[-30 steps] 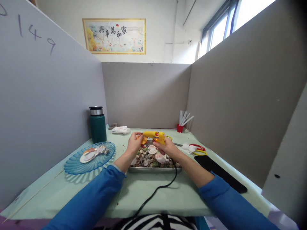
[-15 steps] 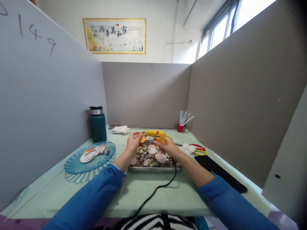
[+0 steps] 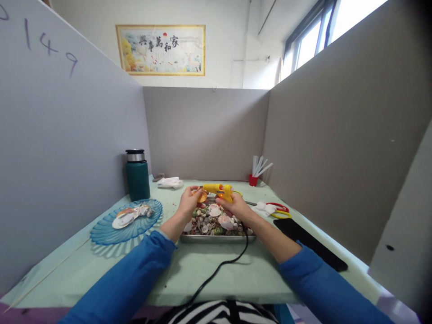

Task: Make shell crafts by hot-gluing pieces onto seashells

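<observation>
My left hand (image 3: 187, 203) pinches a small orange shell (image 3: 202, 196) above a metal tray (image 3: 216, 238) heaped with several mixed shells. My right hand (image 3: 236, 207) is wrapped round a yellow glue gun (image 3: 218, 190), its red light on and its nozzle pointing left at the orange shell. The gun's black cord (image 3: 219, 269) runs from under my right hand over the tray's front rim toward me.
A blue glass plate (image 3: 111, 231) with a few shells lies at the left, a dark green flask (image 3: 137, 176) behind it. Red-and-yellow scissors (image 3: 280, 210), a black phone (image 3: 310, 243) and a red cup of white sticks (image 3: 254, 179) are at the right. Grey partitions enclose the table.
The glue gun and the orange shell have shifted slightly, staying close together over the tray. Both hands keep their grips.
</observation>
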Demonstrator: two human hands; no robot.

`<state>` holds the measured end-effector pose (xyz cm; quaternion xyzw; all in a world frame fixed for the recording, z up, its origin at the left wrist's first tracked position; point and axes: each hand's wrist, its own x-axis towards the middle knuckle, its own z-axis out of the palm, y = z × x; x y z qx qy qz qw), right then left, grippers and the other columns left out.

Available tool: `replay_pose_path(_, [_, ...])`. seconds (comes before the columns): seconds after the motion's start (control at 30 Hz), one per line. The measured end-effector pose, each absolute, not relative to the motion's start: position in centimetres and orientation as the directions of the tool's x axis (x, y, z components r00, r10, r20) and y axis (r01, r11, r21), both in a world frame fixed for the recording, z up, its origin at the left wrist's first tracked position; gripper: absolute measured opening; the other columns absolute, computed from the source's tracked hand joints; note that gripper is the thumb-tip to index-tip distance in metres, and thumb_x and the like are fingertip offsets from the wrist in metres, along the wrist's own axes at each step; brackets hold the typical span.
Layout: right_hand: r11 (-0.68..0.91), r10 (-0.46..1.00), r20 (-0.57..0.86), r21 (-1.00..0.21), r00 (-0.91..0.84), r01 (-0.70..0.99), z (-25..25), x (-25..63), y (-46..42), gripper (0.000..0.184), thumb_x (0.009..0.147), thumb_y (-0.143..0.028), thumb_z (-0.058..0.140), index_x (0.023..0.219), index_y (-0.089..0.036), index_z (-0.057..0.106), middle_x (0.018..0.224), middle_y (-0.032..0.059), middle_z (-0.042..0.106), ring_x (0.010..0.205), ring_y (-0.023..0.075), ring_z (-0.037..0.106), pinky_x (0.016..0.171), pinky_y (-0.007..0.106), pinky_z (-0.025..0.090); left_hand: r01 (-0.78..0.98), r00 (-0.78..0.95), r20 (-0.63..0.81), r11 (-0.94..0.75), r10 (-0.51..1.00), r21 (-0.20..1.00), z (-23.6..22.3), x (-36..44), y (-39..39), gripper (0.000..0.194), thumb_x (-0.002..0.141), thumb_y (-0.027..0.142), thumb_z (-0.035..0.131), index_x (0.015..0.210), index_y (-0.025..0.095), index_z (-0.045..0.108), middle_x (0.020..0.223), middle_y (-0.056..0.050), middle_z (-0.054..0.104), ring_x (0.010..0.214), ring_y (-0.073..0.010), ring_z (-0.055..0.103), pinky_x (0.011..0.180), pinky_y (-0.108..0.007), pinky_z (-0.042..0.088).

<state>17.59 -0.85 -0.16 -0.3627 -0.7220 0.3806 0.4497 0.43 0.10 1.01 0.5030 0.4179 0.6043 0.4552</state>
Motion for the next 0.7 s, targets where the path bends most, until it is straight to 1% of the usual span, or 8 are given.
replay_pose_path(0.13, [0.442,0.866,0.37,-0.881,-0.336,0.171,-0.25,17.56,-0.75,0.035,0.075,-0.05,0.059,0.083,-0.016,0.054,0.044,-0.0072,0.04,0.036,0.006,0.033,0.037,0.019,0.026,-0.121,-0.061,0.224,-0.23,0.973,0.966,0.99,0.48,0.17,0.033,0.081,0.017,0.051,0.111,0.012,0.04,0.087,-0.01,0.066,0.054,-0.0147,0.063,0.039,-0.021,0.046])
replay_pose_path(0.3, [0.446,0.864,0.374,-0.879,-0.337,0.168,-0.14,17.6,-0.91,0.036,0.075,-0.05,0.058,0.083,-0.016,0.054,0.044,-0.0068,0.039,0.036,0.0061,0.033,0.037,0.019,0.025,-0.129,-0.08,0.224,-0.233,0.971,0.964,0.97,0.45,0.25,0.036,0.081,0.016,0.052,0.114,0.012,0.038,0.092,-0.012,0.065,0.053,-0.0134,0.062,0.039,-0.021,0.046])
replay_pose_path(0.53, [0.451,0.856,0.366,-0.873,-0.365,0.183,-0.06,17.59,-1.03,0.037,0.075,-0.051,0.058,0.081,-0.015,0.054,0.042,-0.0069,0.04,0.036,0.0061,0.034,0.037,0.019,0.025,-0.12,-0.063,0.211,-0.218,0.975,0.969,1.02,0.44,0.04,0.037,0.083,0.017,0.049,0.118,0.012,0.037,0.083,-0.01,0.066,0.054,-0.0136,0.063,0.041,-0.021,0.047])
replay_pose_path(0.7, [0.444,0.866,0.374,-0.881,-0.333,0.165,-0.22,17.57,-0.83,0.037,0.075,-0.051,0.059,0.084,-0.016,0.054,0.044,-0.007,0.04,0.036,0.0061,0.034,0.037,0.019,0.026,-0.136,-0.09,0.222,-0.233,0.971,0.963,0.99,0.44,0.19,0.037,0.082,0.018,0.052,0.116,0.012,0.038,0.09,-0.011,0.065,0.053,-0.0134,0.062,0.039,-0.021,0.046])
